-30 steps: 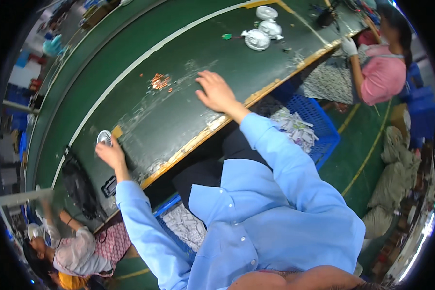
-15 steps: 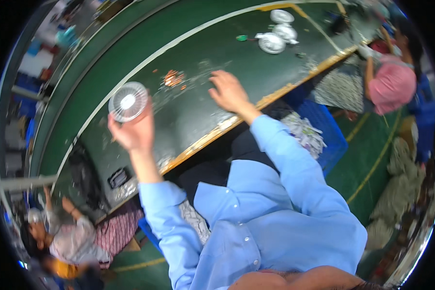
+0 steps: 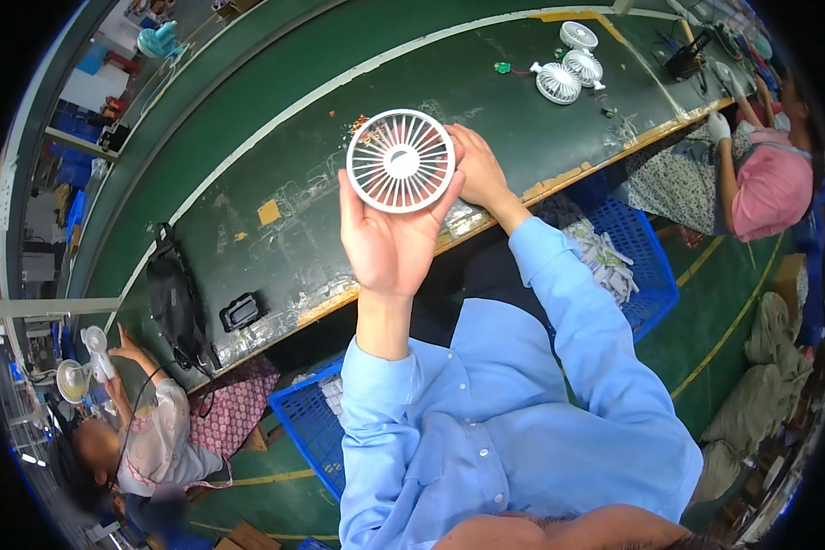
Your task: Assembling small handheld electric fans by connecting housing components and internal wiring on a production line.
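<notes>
My left hand (image 3: 390, 243) is closed around the lower rim of a round white fan grille (image 3: 401, 161), held up above the green table. Its radial slats and solid centre disc face me, and the fingers behind it are partly hidden. Just right of the grille is my right hand (image 3: 482, 170), fingers loosely stretched over the tabletop. Its fingertips are near the grille's rim and partly covered; whether they touch it I cannot tell. A heap of small copper-coloured pieces (image 3: 359, 123) shows behind the grille's upper left.
Several white small fans (image 3: 559, 82) lie at the far right of the table (image 3: 312, 197). A black bag (image 3: 174, 298) and a black case (image 3: 241, 313) lie left. Below the edge stand blue crates (image 3: 646, 261). Co-workers sit left (image 3: 160, 431) and right (image 3: 765, 188).
My left hand has brought the grille rightward from the left, in front of my body and close to my right hand. The right hand has stayed at about the same place on the table.
</notes>
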`<action>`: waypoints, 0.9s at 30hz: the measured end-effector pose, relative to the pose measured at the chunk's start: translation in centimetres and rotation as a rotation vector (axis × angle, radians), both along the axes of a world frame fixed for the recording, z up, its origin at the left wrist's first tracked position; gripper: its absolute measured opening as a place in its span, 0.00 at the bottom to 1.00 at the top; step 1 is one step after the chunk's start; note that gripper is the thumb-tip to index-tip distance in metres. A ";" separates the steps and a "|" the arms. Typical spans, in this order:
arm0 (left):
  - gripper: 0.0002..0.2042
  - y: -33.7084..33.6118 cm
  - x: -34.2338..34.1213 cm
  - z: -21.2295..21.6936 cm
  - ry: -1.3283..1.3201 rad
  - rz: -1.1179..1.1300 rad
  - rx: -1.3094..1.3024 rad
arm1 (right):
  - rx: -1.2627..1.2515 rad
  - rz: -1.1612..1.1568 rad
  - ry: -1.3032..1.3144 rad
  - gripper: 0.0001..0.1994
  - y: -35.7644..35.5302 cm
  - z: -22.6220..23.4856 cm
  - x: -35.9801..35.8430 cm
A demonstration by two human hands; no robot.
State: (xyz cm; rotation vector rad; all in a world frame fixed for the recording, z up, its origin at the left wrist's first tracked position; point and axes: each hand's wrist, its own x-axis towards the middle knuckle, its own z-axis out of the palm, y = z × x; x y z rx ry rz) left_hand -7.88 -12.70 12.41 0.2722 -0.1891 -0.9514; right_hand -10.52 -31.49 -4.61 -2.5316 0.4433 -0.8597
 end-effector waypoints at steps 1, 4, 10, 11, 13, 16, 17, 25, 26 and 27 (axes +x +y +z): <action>0.31 0.1 0.0 -0.1 -0.004 0.000 -0.060 | 0.000 0.004 0.013 0.20 0.1 0.0 0.1; 0.34 0.4 0.0 0.0 -0.128 0.147 0.072 | 0.004 -0.006 0.036 0.20 0.1 0.0 0.2; 0.38 0.4 -0.4 -1.2 -0.607 0.571 0.401 | 0.004 -0.022 0.046 0.20 0.0 0.0 -0.1; 0.39 0.5 -0.5 -1.3 -0.816 0.677 0.425 | 0.008 -0.017 0.052 0.20 0.1 0.0 0.0; 0.37 0.6 0.0 -2.0 -1.085 0.865 0.437 | 0.011 -0.016 0.062 0.20 0.2 0.0 0.1; 0.38 0.8 0.1 -2.4 -1.351 1.010 0.493 | 0.007 -0.010 0.052 0.20 0.1 0.0 0.0; 0.38 0.8 0.3 -2.4 -1.363 1.029 0.476 | 0.013 -0.009 0.074 0.20 0.0 0.1 0.0; 0.33 0.8 2.8 -3.7 -1.856 0.954 0.731 | 0.178 0.041 -0.080 0.16 -0.5 0.7 -0.2; 0.30 0.6 3.7 -4.7 -1.847 0.894 0.771 | 0.231 0.110 -0.226 0.13 -0.5 1.4 -0.3; 0.29 0.7 4.4 -5.7 -1.833 0.772 0.847 | 0.357 0.155 -0.218 0.13 -0.6 1.1 -0.6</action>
